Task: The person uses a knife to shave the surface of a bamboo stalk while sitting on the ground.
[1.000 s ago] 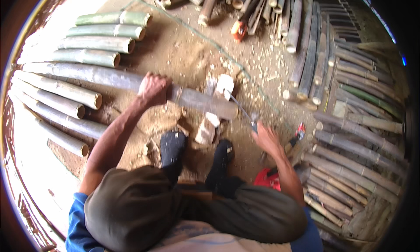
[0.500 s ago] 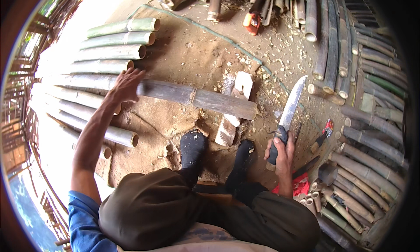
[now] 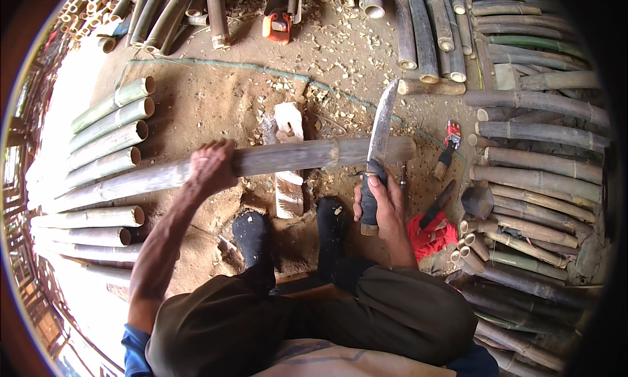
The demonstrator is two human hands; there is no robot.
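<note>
My left hand is closed around a long grey-brown bamboo pole that runs from the far left across the front of my feet. The pole rests over a pale notched wooden block, and its right end sticks out well past it. In my right hand is a machete, held by its dark wrapped handle. Its broad blade points up and away, and in the picture it crosses in front of the pole near the right end. Whether blade and pole touch, I cannot tell.
Cut bamboo poles lie at the left, and more are stacked at the right and back. A red cloth, another dark-bladed knife and a red-and-black tool lie at the right. An orange-handled saw stands at the back.
My left hand has gone from spread fingers to a grip on the pole. The pole has slid rightward over the block. The machete is now nearer the pole's end, and the view has turned right.
</note>
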